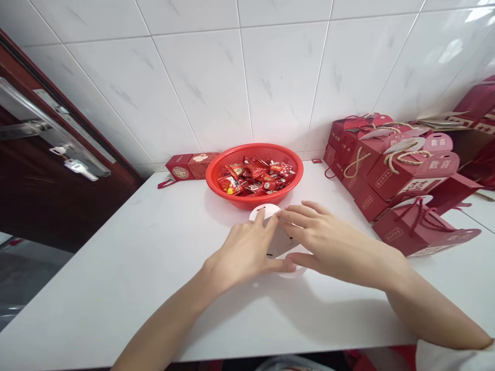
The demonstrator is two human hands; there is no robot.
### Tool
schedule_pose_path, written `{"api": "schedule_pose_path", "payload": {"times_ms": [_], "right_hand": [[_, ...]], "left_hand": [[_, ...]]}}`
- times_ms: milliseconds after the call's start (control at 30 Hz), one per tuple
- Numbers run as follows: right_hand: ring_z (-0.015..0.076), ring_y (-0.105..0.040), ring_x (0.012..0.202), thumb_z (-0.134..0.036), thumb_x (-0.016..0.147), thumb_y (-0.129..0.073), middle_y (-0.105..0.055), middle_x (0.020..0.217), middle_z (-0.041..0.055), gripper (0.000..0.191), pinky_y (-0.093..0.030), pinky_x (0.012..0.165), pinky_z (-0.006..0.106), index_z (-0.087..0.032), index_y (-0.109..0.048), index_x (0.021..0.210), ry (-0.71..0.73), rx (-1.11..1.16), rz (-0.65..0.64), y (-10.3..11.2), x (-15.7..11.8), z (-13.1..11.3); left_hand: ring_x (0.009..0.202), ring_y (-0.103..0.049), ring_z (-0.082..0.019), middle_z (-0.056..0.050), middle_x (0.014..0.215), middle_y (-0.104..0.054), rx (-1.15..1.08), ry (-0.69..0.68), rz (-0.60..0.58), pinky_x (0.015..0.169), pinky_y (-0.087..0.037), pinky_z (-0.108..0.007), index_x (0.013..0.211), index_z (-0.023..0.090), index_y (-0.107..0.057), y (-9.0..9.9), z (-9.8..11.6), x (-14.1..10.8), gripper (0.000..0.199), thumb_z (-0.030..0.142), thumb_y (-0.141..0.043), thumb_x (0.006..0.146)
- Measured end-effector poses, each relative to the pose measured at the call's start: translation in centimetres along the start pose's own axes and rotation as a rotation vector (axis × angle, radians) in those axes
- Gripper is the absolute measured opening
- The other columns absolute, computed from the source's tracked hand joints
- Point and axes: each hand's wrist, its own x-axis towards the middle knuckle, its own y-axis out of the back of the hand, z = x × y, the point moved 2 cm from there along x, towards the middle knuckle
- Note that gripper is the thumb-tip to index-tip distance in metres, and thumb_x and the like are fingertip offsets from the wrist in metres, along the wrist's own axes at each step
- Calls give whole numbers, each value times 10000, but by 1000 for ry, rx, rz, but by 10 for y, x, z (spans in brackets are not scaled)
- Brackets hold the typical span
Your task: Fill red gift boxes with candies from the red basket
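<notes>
Between my hands is a gift box (279,241) that shows its white inside, with a rounded flap at the far end and another at the near end. My left hand (242,250) grips its left side, the thumb reaching across the near edge. My right hand (325,239) holds the right side, fingers bent over the far edge and thumb near the left thumb. The fingers cover much of the box. Just beyond it stands a red plastic basket (216,195) full of red-wrapped sweets (257,176).
Several red gift boxes (400,159) with rope handles are stacked at the right. A small red box (185,167) lies behind the basket at the left. The white table (154,268) meets a tiled wall (201,87). A dark door (34,170) with keys (77,166) stands left.
</notes>
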Motion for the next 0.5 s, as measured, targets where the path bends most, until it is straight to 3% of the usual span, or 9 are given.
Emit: {"api": "schedule_pose_path", "payload": {"times_ms": [67, 167, 267, 367, 500], "right_hand": [[297, -574, 1156, -313, 900, -674, -646, 1224, 124, 181, -421, 1015, 445, -169, -717, 1002, 31, 10, 15, -1, -1, -5], [330, -550, 1202, -348, 924, -643, -664, 1170, 150, 215, -389, 1054, 490, -152, -714, 978, -65, -38, -7, -6, 3, 0], [335, -595, 1130, -447, 930, -624, -689, 1067, 149, 323, -423, 1013, 488, -139, -699, 992, -140, -11, -149, -16, 8, 12], [329, -638, 1097, -493, 913, -637, -660, 1217, 169, 426, -478, 943, 454, -135, -656, 1143, -135, 69, -246, -25, 13, 19], [344, -646, 1129, -410, 885, -687, -579, 1369, 194, 497, -502, 909, 454, -146, -584, 1293, -132, 66, -161, -32, 19, 20]], "left_hand": [[960, -685, -329, -134, 1427, -484, -12, 30, 13, 785, -526, -412, 1388, 274, -450, 0, -1, -1, 797, 704, -646, 746], [961, -681, -340, -141, 1362, -526, -9, 84, 13, 811, -518, -431, 1313, 242, -511, 3, -4, -3, 744, 698, -639, 740], [928, -685, -333, -126, 1280, -562, 8, 120, -4, 805, -514, -427, 1208, 224, -579, 7, -9, -3, 689, 694, -650, 710], [931, -680, -330, -116, 1231, -573, 8, 165, -2, 785, -518, -410, 1115, 213, -618, 9, -16, 0, 673, 712, -664, 666], [971, -661, -347, -147, 1203, -582, 17, 225, 63, 776, -517, -404, 1118, 197, -614, 6, -20, 4, 712, 753, -640, 675]]}}
